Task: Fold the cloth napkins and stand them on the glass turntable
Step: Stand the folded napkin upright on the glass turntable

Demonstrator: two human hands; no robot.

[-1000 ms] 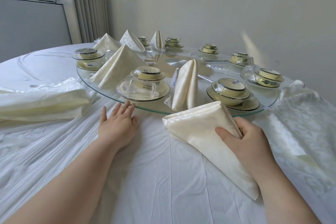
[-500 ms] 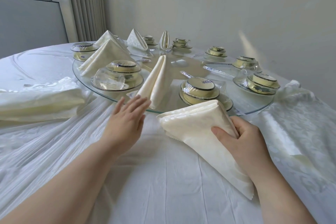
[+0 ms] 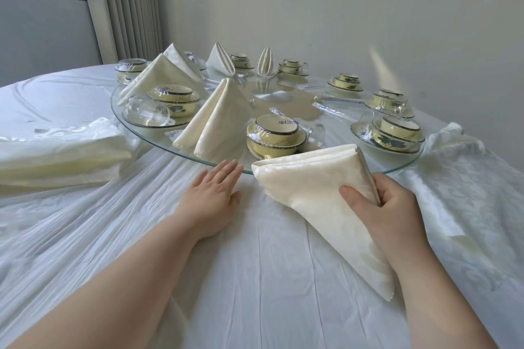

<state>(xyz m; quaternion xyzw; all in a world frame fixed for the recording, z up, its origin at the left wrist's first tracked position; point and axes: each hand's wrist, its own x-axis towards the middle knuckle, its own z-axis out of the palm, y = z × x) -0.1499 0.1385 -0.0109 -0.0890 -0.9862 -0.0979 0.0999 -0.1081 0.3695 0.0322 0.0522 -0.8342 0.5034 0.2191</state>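
My right hand (image 3: pixel 388 207) grips a folded cream napkin (image 3: pixel 312 190) lying on the white tablecloth just in front of the glass turntable (image 3: pixel 391 168). My left hand (image 3: pixel 212 195) lies flat with straight fingers, its fingertips at the turntable's near rim. Several folded napkins stand on the glass: one near the front (image 3: pixel 215 119), a wide one at the left (image 3: pixel 161 76), and smaller ones at the back (image 3: pixel 221 61) (image 3: pixel 265 61).
Wrapped yellow bowl-and-saucer sets ring the turntable, the nearest (image 3: pixel 275 133) right behind the held napkin. An upturned glass (image 3: pixel 144 113) sits at the left. A stack of unfolded napkins (image 3: pixel 56 156) lies on the table at left. A crumpled cloth (image 3: pixel 450 139) lies at right.
The turntable has turned to the left, carrying the standing napkin and dishes leftward. My left hand slid along the rim and now lies flat at its edge. My right hand kept hold of the napkin.
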